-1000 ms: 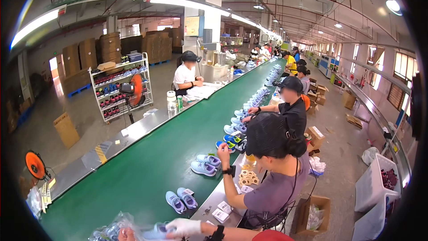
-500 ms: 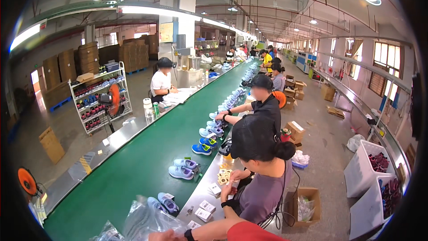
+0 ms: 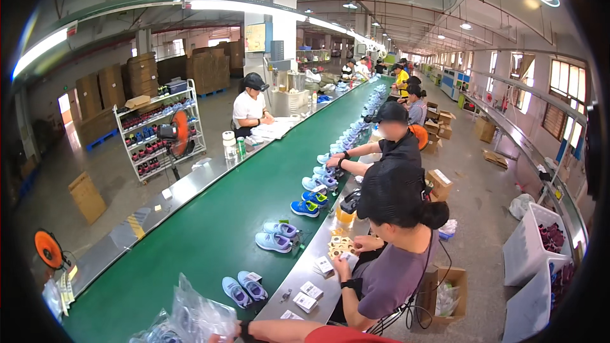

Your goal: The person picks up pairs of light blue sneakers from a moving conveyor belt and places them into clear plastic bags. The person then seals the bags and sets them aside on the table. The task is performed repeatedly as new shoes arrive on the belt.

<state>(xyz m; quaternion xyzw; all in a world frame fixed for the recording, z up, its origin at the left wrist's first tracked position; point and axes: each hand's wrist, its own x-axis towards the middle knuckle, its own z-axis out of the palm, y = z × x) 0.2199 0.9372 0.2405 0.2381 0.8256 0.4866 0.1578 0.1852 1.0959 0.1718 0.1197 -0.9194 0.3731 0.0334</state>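
Observation:
My right forearm, in a red sleeve with a black band at the wrist, reaches in from the lower edge. My right hand (image 3: 222,336) is beside a clear plastic bag (image 3: 194,311) on the green belt (image 3: 127,279), touching or nearly touching it. The picture's edge cuts off most of its fingers, so its grip is hidden. More crumpled clear plastic with something pale blue under it (image 3: 155,331) lies left of the bag. Just beyond, a pair of light-blue sneakers (image 3: 244,289) with a tag stands on the belt. My left hand is out of view.
Farther along stand another light-blue pair (image 3: 276,237), a bright-blue pair (image 3: 309,204) and a long row of shoes. A co-worker in a grey-purple top (image 3: 394,273) sits at the steel ledge, handling small cards near card stacks (image 3: 309,296). A cardboard box (image 3: 450,295) is on the floor.
My right hand and the plastic bag have shifted left and down, uncovering the nearest light-blue pair. The whole view has moved slightly, with the scene lying farther right.

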